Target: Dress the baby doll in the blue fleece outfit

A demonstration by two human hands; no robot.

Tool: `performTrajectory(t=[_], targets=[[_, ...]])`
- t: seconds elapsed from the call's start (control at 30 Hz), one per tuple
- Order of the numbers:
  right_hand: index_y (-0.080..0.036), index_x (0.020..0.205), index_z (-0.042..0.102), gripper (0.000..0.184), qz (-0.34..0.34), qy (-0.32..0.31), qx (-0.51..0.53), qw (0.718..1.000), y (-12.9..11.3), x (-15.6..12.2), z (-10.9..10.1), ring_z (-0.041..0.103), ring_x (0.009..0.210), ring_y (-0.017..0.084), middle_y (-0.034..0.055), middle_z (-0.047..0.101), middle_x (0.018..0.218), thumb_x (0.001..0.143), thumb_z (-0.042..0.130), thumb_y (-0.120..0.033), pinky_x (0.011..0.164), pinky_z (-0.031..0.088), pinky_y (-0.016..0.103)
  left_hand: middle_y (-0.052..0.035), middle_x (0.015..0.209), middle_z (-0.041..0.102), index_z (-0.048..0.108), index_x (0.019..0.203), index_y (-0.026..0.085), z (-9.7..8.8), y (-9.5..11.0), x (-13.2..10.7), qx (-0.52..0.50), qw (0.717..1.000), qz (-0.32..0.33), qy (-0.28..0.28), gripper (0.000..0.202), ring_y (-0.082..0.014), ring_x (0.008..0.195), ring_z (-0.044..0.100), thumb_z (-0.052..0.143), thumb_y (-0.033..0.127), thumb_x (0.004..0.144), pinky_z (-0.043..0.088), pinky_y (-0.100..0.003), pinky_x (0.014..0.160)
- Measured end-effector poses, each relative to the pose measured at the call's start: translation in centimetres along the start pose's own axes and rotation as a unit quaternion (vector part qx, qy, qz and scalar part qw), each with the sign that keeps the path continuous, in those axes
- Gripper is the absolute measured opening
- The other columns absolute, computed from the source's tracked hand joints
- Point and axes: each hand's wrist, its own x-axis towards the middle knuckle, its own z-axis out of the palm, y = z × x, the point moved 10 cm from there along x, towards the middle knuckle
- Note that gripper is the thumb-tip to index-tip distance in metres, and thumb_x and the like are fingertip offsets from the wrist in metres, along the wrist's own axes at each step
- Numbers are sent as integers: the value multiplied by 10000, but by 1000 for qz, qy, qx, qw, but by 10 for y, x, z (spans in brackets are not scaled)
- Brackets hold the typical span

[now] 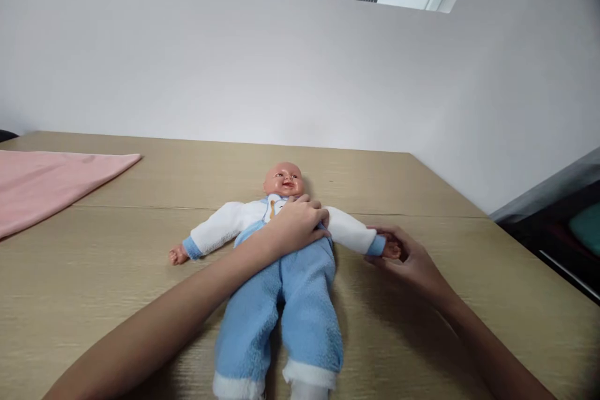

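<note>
A baby doll [276,275] lies on its back on the wooden table [140,262], head pointing away from me. It wears a white-sleeved top and fluffy blue trousers with white cuffs. My left hand [297,222] rests on the doll's chest, fingers curled over the fabric of the top. My right hand [403,256] is closed around the doll's small hand at the blue cuff of its outstretched arm. The doll's other arm stretches to the left, its hand bare on the table.
A pink cloth [42,184] lies flat at the table's far left. A white partition wall [281,62] stands behind the table. To the right, past the table's edge, are dark furniture and a teal object [588,228].
</note>
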Motion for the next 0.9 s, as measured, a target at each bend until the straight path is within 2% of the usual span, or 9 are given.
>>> performTrajectory(t=[0.13, 0.23, 0.33, 0.4, 0.47, 0.57, 0.67, 0.8, 0.9], targets=[[-294, 1179, 689, 535, -14, 67, 112, 991, -16, 11, -11, 737, 997, 235, 73, 758, 1201, 719, 938, -409, 854, 644, 343, -104, 1165, 753, 716, 1151, 206, -8, 8, -9, -18, 999, 43, 24, 211, -317, 1102, 647, 727, 377, 1029, 444, -445, 956], [-277, 1122, 684, 555, -39, 93, 155, 983, -33, 25, -7, 711, 882, 202, 47, 749, 1114, 680, 975, -443, 764, 643, 319, -101, 1191, 743, 674, 1191, 190, -20, 24, -17, -39, 990, 128, 52, 237, -273, 1078, 661, 561, 388, 1125, 444, -418, 950], [-269, 1096, 673, 536, -51, 105, 174, 978, -49, 31, 13, 705, 842, 201, 19, 740, 969, 687, 983, -425, 758, 648, 327, -111, 1243, 737, 662, 1251, 192, -30, 41, -29, -58, 967, 232, 85, 312, -242, 1098, 673, 437, 390, 1168, 443, -399, 976], [-268, 1051, 668, 465, -65, 100, 160, 980, -59, 29, 35, 708, 840, 212, 14, 722, 922, 709, 963, -378, 746, 651, 336, -115, 1240, 745, 674, 1255, 201, -34, 44, -35, -67, 956, 264, 111, 318, -242, 1111, 678, 426, 382, 1172, 439, -400, 986], [-266, 985, 661, 338, -102, 101, 123, 982, -73, 22, 54, 710, 907, 228, 37, 701, 998, 748, 902, -289, 742, 654, 334, -123, 1200, 755, 685, 1225, 188, -39, 42, -39, -98, 946, 275, 142, 302, -246, 1107, 687, 455, 374, 1166, 442, -397, 977], [-267, 992, 671, 273, -159, 99, 71, 980, -88, 12, 69, 691, 1038, 243, 65, 640, 1149, 769, 780, -153, 754, 668, 323, -110, 1121, 759, 697, 1148, 178, -48, 32, -41, -196, 931, 253, 175, 232, -236, 1068, 695, 560, 366, 1134, 457, -371, 950], [-277, 1105, 697, 339, -191, 44, 40, 980, -96, 10, 73, 684, 1117, 263, 80, 625, 1222, 806, 724, -120, 796, 684, 348, -67, 1025, 753, 695, 1039, 185, -53, 16, -34, -346, 904, 179, 176, 194, -212, 984, 691, 702, 378, 1059, 482, -339, 919], [-279, 1156, 732, 212, -228, -18, 29, 973, -105, 2, 71, 677, 1155, 274, 97, 643, 1259, 966, 671, -207, 934, 653, 420, -40, 948, 724, 696, 1005, 168, -46, 0, -23, -492, 854, 87, 145, 236, -194, 911, 676, 754, 397, 1009, 511, -308, 858], [-280, 1088, 771, 125, -224, -29, 48, 973, -103, -3, 76, 633, 1235, 297, 89, 671, 1230, 1006, 688, -327, 1134, 535, 499, -43, 989, 732, 712, 997, 170, -41, -8, -18, -495, 856, 49, 141, 221, -197, 944, 670, 748, 388, 1000, 505, -306, 880]])
